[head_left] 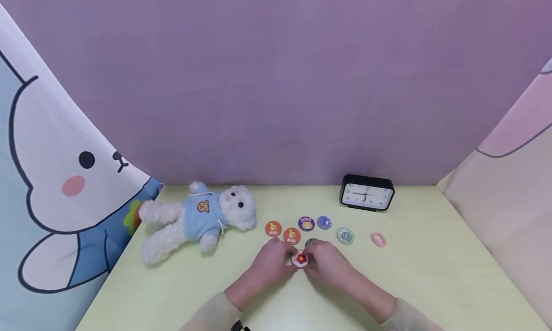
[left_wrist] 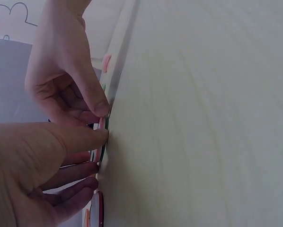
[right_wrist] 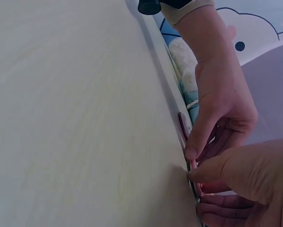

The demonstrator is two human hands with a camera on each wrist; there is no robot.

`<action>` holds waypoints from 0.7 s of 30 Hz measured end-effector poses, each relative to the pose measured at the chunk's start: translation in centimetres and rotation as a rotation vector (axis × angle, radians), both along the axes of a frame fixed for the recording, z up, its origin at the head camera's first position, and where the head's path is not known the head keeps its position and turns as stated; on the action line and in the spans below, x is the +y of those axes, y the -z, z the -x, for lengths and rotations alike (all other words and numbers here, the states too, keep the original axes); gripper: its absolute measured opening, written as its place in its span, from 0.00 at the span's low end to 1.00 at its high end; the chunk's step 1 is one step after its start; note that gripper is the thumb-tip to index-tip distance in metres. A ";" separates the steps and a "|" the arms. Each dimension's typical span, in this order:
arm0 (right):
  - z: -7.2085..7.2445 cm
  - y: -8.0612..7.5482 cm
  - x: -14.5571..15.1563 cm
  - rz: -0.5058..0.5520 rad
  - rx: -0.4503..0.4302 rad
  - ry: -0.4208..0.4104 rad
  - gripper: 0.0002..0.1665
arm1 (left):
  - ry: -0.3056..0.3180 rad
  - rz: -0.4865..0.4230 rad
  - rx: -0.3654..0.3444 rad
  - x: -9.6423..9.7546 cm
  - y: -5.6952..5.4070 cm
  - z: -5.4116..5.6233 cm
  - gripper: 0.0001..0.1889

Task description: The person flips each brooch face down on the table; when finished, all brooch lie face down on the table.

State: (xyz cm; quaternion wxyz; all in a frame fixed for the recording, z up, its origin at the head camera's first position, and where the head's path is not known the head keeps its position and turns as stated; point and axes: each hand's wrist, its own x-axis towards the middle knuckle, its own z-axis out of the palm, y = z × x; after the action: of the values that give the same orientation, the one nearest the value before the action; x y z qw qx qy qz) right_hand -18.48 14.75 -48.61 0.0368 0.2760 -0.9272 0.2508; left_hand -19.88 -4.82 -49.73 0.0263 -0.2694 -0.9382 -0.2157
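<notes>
A small round white badge with a red flower lies on the table between my two hands. My left hand pinches its left edge between thumb and fingers. On the opposite edge, the thumb and fingers of my right hand grip it. Both wrist views catch the badge edge-on, low at the tabletop, with the thumbs nearest the camera. A dark round badge is partly hidden behind the right fingers. Just beyond the left hand lies an orange badge with a yellow thumbs-up.
Another orange badge, a purple badge, a blue-violet badge and a light green badge lie farther back. A pink loop is to the right. A black clock stands behind; a white plush toy lies left.
</notes>
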 end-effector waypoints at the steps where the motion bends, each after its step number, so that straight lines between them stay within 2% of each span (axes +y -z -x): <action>1: -0.1 -0.1 0.0 -0.009 0.012 0.006 0.09 | 0.001 -0.013 -0.001 0.1 0.0 0.0 0.15; 6: -0.5 -0.1 0.1 -0.028 0.049 0.031 0.08 | 0.014 -0.092 -0.042 0.4 0.1 0.0 0.13; 11: -0.2 0.4 0.1 0.035 0.013 0.024 0.10 | -0.011 -0.143 -0.059 0.0 -0.2 -0.3 0.14; 14: 0.0 0.6 0.1 0.074 -0.020 0.016 0.08 | -0.025 -0.178 -0.032 -0.4 -0.3 -0.5 0.12; 21: -0.4 1.1 -0.5 0.197 -0.030 0.041 0.10 | -0.054 -0.287 0.112 -1.5 -0.7 -0.9 0.11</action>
State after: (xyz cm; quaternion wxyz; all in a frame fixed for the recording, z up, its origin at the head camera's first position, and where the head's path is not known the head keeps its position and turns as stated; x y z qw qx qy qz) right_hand -18.08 14.26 -49.71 0.0552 0.2481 -0.9039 0.3440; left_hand -18.94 -6.28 -49.05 0.1225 -0.2489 -0.9019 -0.3312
